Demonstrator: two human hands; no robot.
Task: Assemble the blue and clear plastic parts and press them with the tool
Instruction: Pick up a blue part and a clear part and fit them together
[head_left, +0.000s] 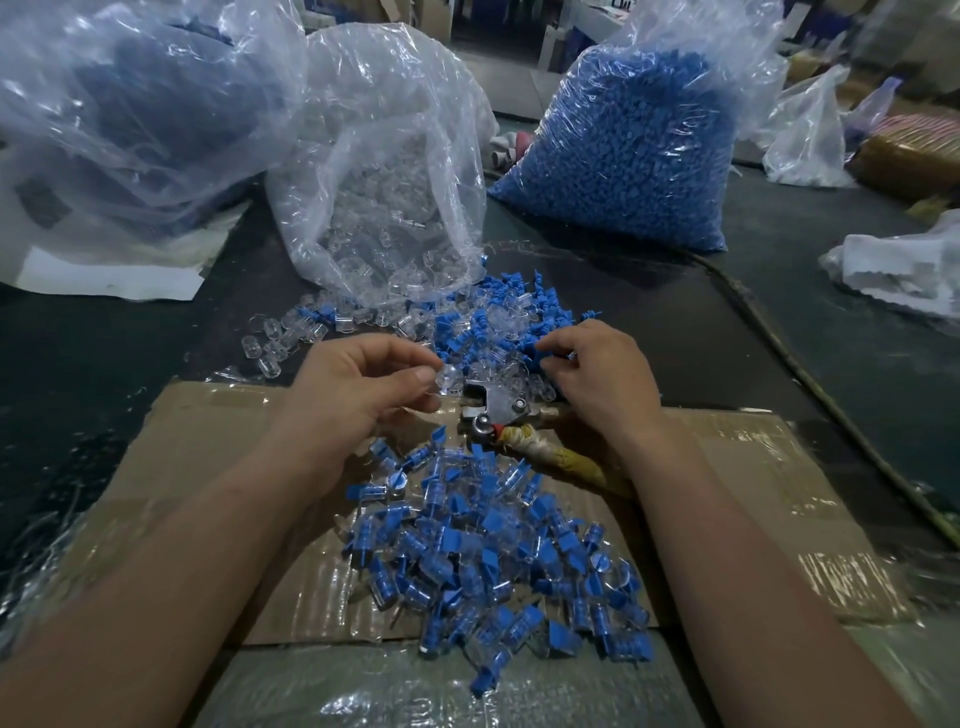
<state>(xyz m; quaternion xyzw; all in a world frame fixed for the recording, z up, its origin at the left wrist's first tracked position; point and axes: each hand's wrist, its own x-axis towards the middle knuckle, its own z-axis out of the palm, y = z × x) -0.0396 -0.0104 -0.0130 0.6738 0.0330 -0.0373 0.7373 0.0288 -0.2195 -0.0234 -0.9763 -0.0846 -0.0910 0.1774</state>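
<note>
Clear part (449, 375) pinched in your left hand (358, 387); right hand (597, 376) curls among blue parts (460, 327), grip unclear. Next: join them.

It was a small factory assembly workshop: bulk plastic bags of blue parts (628, 150) and clear parts (384, 208) stood on a dark bench (675, 322) beside flattened cardboard (208, 431).

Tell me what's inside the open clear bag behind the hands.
Clear plastic parts lie in the open clear bag and spill from its mouth. Crumpled, glaring film hides whatever lies deeper.
</note>
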